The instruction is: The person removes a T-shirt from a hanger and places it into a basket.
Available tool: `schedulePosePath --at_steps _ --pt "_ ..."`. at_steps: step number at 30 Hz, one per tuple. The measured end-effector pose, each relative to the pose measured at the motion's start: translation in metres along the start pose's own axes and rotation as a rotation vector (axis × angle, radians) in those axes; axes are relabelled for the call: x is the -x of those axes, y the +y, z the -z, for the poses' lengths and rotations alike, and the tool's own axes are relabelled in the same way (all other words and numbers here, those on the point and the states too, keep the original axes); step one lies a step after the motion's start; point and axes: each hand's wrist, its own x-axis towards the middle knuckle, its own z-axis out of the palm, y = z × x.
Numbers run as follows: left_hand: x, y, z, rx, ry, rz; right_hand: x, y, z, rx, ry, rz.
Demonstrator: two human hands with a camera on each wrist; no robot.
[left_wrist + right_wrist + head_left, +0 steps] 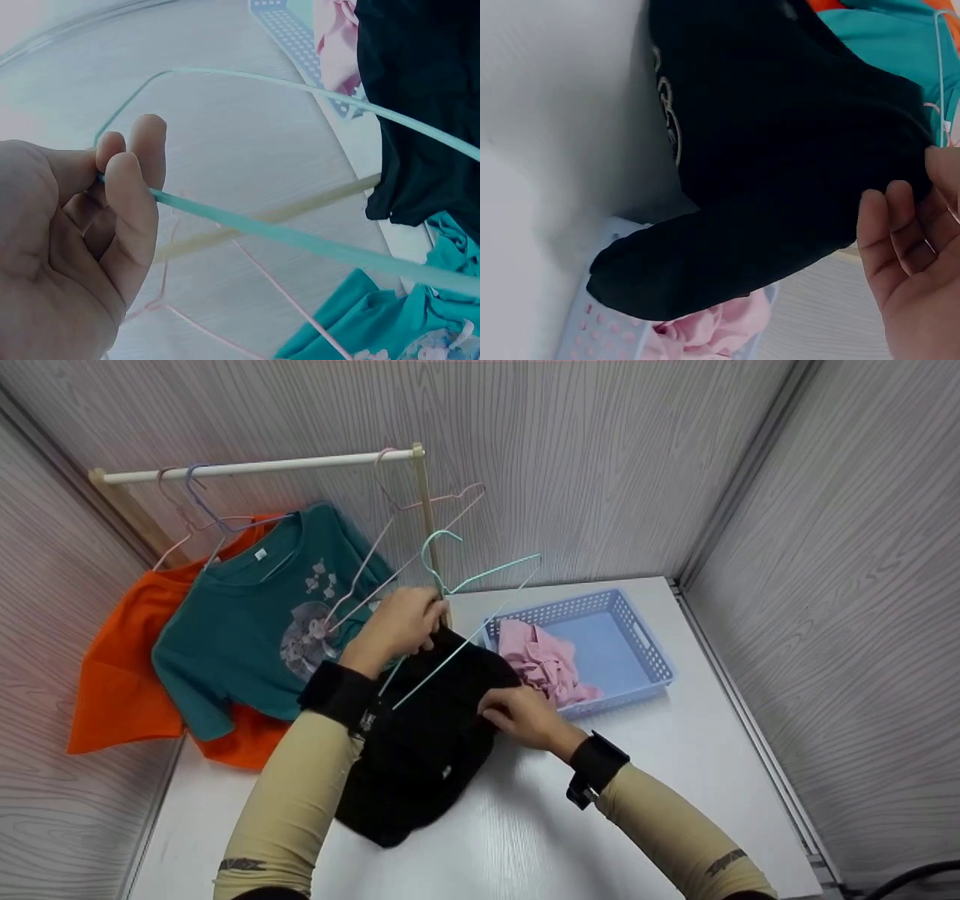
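Observation:
My left hand (405, 619) pinches a mint-green wire hanger (300, 240) near the base of its hook. My right hand (525, 716) grips the edge of a black shirt (442, 742), which hangs over the table below both hands. In the right wrist view, fingers and thumb pinch the cloth (780, 127), and a light print shows along one side. From the head, the hanger's lower part lies in front of the shirt. Whether any of the hanger is inside the shirt, I cannot tell.
A rack with a white rail (300, 463) stands at the back left. An orange shirt (120, 682), a teal shirt (217, 637) and a pink hanger (360, 570) hang there. Right of it, a blue basket (652, 664) holds pink cloth (544, 660).

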Motion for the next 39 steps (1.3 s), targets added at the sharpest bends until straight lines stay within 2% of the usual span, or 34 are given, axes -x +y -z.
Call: schedulePosePath --at_steps 5,7,12,17,23,26,29,35,39 --pt "0.014 -0.021 0.016 -0.031 0.001 0.009 0.006 0.008 -0.006 0.019 -0.025 -0.047" --pt "0.021 -0.029 0.023 -0.022 0.000 0.032 0.008 0.013 -0.011 0.026 -0.028 -0.077" --pt "0.042 -0.049 0.040 0.048 -0.036 0.091 0.012 0.023 -0.036 0.047 -0.073 -0.157" --pt "0.064 -0.065 0.058 0.036 -0.063 0.120 0.015 0.024 -0.058 0.112 -0.134 -0.209" --pt "0.092 -0.085 0.091 -0.013 -0.110 0.191 0.015 0.021 -0.062 0.129 -0.151 -0.183" --pt "0.106 -0.098 0.109 -0.034 -0.151 0.259 0.016 0.020 -0.061 0.115 -0.157 -0.147" --pt "0.117 -0.113 0.124 -0.004 -0.200 0.334 0.016 0.018 -0.059 0.099 -0.175 -0.123" --pt "0.117 -0.136 0.135 0.074 -0.293 0.458 0.023 0.020 -0.052 0.075 -0.205 -0.130" --pt "0.112 -0.146 0.133 0.018 -0.278 0.513 0.028 0.020 -0.050 0.052 -0.209 -0.143"
